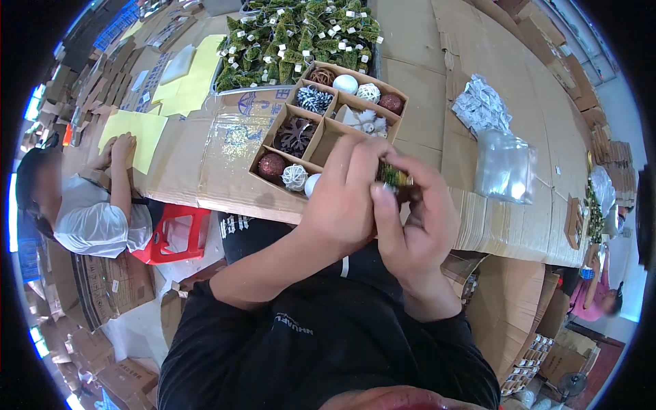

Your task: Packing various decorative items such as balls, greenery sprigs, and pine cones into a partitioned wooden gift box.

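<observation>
Both my hands meet in front of the divided cardboard box (313, 132). My right hand (425, 217) is closed, thumb and forefinger around a small green bristly tree ornament (392, 176), which is mostly covered by fingers. Curled against the same ornament is my left hand (347, 195), its fingertips partly hidden. The box compartments hold a blue-white pine cone (314, 99), white balls (346, 84), a brown glittery ball (271, 166), a white wicker ball (294, 178), a dark snowflake (295, 135) and a whitish fluffy ornament (362, 121). One middle compartment shows bare cardboard beside my left hand.
Behind the box, a tray is heaped with green mini trees (294, 44) with white bases. At right lie a pile of white paper pieces (482, 106) and clear plastic bags (506, 167). A co-worker (96, 212) works at left over yellow paper (140, 133), near a red stool (179, 232).
</observation>
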`<state>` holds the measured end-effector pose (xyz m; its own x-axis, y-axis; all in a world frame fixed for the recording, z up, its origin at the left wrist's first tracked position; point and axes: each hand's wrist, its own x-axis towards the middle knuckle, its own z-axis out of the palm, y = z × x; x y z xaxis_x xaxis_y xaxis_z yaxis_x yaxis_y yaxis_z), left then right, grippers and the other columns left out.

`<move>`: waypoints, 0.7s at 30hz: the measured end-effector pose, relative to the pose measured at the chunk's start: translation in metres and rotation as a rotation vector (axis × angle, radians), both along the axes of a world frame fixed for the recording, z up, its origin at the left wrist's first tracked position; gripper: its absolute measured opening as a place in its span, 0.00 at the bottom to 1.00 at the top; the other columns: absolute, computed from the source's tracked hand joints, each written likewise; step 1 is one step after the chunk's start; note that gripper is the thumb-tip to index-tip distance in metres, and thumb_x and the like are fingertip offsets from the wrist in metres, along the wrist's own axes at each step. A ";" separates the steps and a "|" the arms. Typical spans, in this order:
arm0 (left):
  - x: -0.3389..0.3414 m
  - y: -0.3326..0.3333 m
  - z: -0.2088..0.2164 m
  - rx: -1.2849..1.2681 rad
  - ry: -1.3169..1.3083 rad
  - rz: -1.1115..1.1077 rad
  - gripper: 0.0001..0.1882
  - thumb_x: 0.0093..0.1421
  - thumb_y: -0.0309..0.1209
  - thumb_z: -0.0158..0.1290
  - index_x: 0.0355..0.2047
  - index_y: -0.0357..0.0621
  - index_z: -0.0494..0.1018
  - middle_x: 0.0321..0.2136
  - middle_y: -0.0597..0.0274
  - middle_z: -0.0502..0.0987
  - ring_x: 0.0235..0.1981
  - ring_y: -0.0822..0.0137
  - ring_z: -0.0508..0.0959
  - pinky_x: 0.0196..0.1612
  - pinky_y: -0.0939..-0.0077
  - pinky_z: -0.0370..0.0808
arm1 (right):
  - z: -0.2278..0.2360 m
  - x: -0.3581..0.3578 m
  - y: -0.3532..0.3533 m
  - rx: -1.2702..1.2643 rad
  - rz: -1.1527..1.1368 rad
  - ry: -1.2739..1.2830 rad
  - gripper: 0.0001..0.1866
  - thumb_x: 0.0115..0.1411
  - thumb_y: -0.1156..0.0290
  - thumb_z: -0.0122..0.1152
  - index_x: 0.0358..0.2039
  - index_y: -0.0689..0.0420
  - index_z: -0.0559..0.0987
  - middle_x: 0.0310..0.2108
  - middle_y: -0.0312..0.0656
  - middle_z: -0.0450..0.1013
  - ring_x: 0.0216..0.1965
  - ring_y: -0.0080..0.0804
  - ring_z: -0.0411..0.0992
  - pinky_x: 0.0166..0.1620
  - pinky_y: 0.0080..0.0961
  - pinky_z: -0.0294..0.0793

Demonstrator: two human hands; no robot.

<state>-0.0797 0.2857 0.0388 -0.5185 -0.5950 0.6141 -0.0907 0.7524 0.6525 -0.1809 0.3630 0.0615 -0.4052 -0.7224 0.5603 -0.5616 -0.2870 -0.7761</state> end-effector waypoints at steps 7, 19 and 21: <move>0.005 -0.003 -0.004 -0.068 -0.164 0.213 0.40 0.52 0.30 0.62 0.61 0.29 0.56 0.52 0.35 0.64 0.51 0.38 0.67 0.55 0.51 0.67 | 0.011 -0.040 -0.048 0.190 0.168 0.255 0.09 0.62 0.78 0.58 0.43 0.60 0.80 0.35 0.44 0.78 0.33 0.30 0.77 0.38 0.24 0.74; 0.050 0.001 -0.018 -0.001 -0.273 0.180 0.48 0.45 0.38 0.72 0.62 0.39 0.57 0.52 0.42 0.64 0.52 0.42 0.68 0.53 0.55 0.71 | 0.021 -0.069 -0.139 0.699 1.014 0.665 0.11 0.58 0.75 0.60 0.42 0.62 0.80 0.36 0.50 0.77 0.40 0.47 0.75 0.45 0.37 0.72; 0.052 0.000 -0.016 0.075 -0.280 0.143 0.45 0.45 0.37 0.71 0.60 0.39 0.60 0.53 0.42 0.63 0.52 0.42 0.69 0.52 0.54 0.72 | 0.021 -0.053 -0.134 0.700 0.911 0.846 0.11 0.55 0.76 0.60 0.40 0.61 0.80 0.34 0.51 0.79 0.38 0.51 0.77 0.42 0.42 0.75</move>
